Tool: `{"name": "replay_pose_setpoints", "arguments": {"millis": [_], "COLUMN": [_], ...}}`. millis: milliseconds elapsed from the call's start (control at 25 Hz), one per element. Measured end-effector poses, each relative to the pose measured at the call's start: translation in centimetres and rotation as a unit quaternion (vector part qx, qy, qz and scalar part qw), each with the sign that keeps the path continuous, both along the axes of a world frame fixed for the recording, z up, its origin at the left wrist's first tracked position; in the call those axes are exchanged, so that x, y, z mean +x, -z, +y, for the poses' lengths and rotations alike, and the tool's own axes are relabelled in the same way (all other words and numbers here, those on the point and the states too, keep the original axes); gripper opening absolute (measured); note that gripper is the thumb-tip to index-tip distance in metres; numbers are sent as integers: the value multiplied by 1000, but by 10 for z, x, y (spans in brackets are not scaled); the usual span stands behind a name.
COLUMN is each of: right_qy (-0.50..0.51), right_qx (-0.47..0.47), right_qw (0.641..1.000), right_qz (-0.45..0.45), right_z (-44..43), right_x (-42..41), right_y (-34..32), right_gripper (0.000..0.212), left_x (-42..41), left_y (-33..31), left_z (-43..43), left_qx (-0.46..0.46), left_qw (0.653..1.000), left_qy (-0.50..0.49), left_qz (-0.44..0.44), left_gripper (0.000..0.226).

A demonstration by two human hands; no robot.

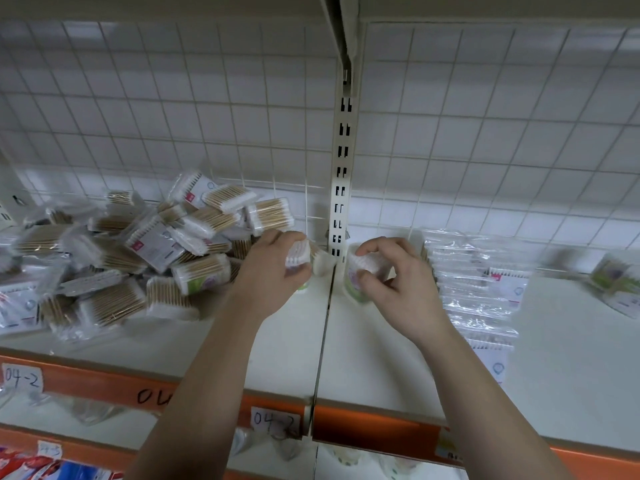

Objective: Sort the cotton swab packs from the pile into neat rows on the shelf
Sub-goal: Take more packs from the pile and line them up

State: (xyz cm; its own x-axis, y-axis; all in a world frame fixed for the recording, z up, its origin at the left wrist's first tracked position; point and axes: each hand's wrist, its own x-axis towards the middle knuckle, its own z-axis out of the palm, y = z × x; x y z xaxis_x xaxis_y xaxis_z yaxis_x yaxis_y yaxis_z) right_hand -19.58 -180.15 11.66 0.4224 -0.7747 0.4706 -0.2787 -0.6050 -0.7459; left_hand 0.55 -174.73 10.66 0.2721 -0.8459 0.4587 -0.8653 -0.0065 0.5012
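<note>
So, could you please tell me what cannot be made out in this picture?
Head view:
- Pack in left hand: label covered by fingers, blurred.
- Other pack in right hand: print hidden by fingers.
- Row of packs at right: count lost in glare.
- Handwritten shelf marking: end cut off by left forearm.

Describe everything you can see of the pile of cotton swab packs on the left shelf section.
The pile is a jumbled heap of clear plastic packs holding wooden-stemmed swabs with white cotton tips; some show white labels with a red mark. Packs lie flat, tilted and overlapping, facing all ways. It rests on the white shelf, left of the slotted upright, its rear by the wire grid. The left hand grips one pack at its right edge.
</note>
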Motion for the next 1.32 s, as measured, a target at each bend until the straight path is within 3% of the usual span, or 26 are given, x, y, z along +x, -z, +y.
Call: {"name": "replay_pose_setpoints", "arguments": {"millis": [280, 600, 760, 1120, 1320], "right_qy": [3, 66, 110, 182, 174], "right_qx": [-30, -53, -61, 32, 81], "right_qw": [997, 990, 988, 983, 980], "right_qz": [-75, -109, -85, -7, 42], "right_z": [-1, -33, -59, -108, -128], "right_x": [-38, -149, -224, -358, -399], "right_y": [-32, -50, -46, -10, 18], "right_gripper": [23, 20, 23, 28, 37], "left_x": [-51, -160, -225, -351, -396], "left_y": [-45, -75, -72, -37, -12], "left_z": [4, -24, -55, -104, -110], "left_qx": [-81, -130, -123, -62, -14], "left_qw": [996, 989, 987, 988, 989], "left_qy": [20, 63, 88, 132, 136], "left_qz": [-32, -33, -49, -56, -56], "left_gripper": [47, 48, 48, 49, 50]}}
